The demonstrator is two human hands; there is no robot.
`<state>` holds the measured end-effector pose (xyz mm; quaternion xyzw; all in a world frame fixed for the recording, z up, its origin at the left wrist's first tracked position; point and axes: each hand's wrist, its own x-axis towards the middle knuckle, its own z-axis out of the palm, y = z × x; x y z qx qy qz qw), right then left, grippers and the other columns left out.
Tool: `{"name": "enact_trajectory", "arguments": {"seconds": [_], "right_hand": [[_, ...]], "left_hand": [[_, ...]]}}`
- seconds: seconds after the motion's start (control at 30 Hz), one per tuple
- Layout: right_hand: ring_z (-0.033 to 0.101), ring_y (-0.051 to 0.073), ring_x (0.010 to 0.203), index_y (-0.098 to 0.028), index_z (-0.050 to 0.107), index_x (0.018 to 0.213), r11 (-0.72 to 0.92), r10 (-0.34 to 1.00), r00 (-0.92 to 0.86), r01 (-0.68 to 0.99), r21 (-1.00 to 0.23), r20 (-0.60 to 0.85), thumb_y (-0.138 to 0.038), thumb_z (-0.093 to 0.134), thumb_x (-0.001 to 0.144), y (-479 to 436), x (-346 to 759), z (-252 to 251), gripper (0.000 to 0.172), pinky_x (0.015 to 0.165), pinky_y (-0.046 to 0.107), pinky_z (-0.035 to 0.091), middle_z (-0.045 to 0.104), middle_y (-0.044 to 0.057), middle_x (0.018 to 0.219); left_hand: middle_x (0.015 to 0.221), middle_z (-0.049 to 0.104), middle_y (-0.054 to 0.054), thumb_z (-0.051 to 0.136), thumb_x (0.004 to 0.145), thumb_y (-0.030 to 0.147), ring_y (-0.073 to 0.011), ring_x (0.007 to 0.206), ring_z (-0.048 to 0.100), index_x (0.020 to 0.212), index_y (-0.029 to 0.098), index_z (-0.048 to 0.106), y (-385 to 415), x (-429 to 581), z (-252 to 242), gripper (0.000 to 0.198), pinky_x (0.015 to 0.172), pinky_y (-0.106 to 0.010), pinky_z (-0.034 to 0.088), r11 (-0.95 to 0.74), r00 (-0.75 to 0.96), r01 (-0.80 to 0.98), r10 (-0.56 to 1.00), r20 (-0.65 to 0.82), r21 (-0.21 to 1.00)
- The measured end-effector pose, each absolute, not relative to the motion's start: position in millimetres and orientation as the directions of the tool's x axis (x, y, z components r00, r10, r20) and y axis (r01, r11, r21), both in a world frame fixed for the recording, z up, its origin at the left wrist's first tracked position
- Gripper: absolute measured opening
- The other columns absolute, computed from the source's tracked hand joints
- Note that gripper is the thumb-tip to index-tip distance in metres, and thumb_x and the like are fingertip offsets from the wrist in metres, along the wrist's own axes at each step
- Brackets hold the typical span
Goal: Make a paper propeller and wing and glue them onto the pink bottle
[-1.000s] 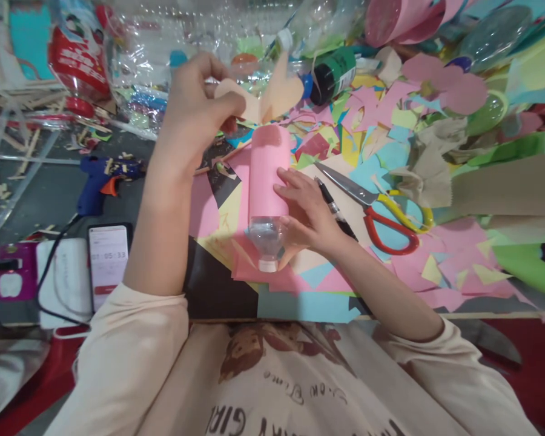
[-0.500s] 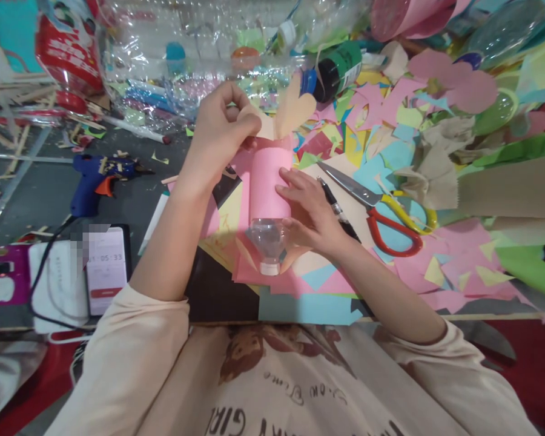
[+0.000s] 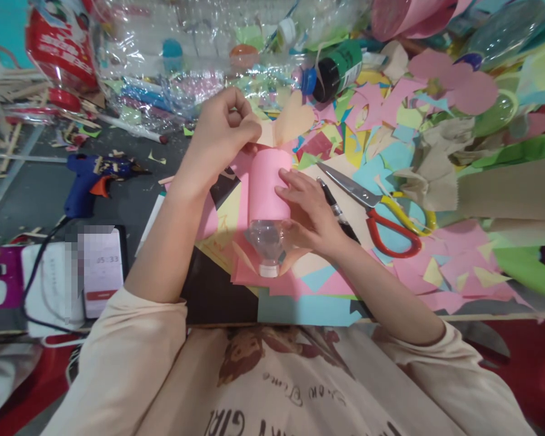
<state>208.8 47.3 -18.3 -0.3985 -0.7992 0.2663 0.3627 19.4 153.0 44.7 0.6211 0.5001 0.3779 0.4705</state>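
Observation:
A small plastic bottle (image 3: 267,239) wrapped in pink paper lies with its white-capped neck toward me. My right hand (image 3: 311,212) grips its right side, the fingers resting on the pink wrap and the thumb by the clear shoulder. At the far end, my left hand (image 3: 227,124) is closed in a pinch on a peach paper cutout (image 3: 266,130); its fingertips are partly hidden. A rounded, petal-like peach paper piece (image 3: 295,118) stands up beside it. Two more peach paper flaps stick out near the neck, one on each side.
Scissors (image 3: 375,209) and a black pen (image 3: 338,209) lie right of the bottle. A blue glue gun (image 3: 84,181) and a phone (image 3: 102,269) are at left. Clear plastic bottles (image 3: 140,36) line the back. Paper scraps (image 3: 390,151) cover the right side.
The far end of the bottle and the peach paper there have dropped slightly toward me, and my left hand has shifted slightly with them. My right hand keeps its place.

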Motion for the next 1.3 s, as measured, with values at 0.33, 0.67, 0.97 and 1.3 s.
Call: {"name": "enact_trajectory", "arguments": {"seconds": [0.33,0.67,0.97,1.3], "right_hand": [[0.039,0.027,0.145,-0.037,0.049,0.139,0.545,0.827,-0.415,0.426,-0.722,0.380,-0.054,0.044,0.095,47,209,-19,0.047,0.118,0.061,0.031,0.049,0.004,0.151],[0.038,0.028,0.145,-0.038,0.049,0.138,0.524,0.840,-0.414,0.449,-0.723,0.352,-0.054,0.045,0.095,47,209,-20,0.047,0.118,0.062,0.031,0.049,0.004,0.151],[0.039,0.028,0.145,-0.036,0.050,0.138,0.524,0.839,-0.404,0.426,-0.737,0.363,-0.054,0.045,0.094,47,208,-21,0.047,0.119,0.062,0.029,0.049,0.004,0.151],[0.041,0.027,0.144,-0.035,0.050,0.138,0.545,0.831,-0.399,0.444,-0.712,0.387,-0.053,0.045,0.095,47,208,-21,0.047,0.117,0.061,0.033,0.051,0.005,0.150]], "left_hand": [[0.059,0.045,0.005,0.059,0.069,0.013,-0.0124,0.053,0.049,0.067,0.026,0.042,155,18,45,0.021,0.055,-0.031,0.040,-0.052,0.205,0.361,0.978,-0.024,0.931],[0.100,0.061,-0.007,0.052,0.078,0.006,-0.0248,0.108,0.058,0.081,0.022,0.068,152,13,62,0.022,0.100,-0.043,0.039,-0.513,0.427,0.637,0.856,0.291,0.576],[0.100,0.066,-0.006,0.055,0.078,0.010,-0.0288,0.109,0.053,0.076,0.022,0.073,151,17,61,0.021,0.102,-0.048,0.035,-0.481,0.446,0.726,0.873,0.196,0.492],[0.104,0.064,-0.006,0.058,0.086,0.025,-0.0274,0.110,0.052,0.069,0.024,0.068,156,13,54,0.019,0.106,-0.046,0.034,-0.504,0.466,0.663,0.857,0.222,0.554]]}}
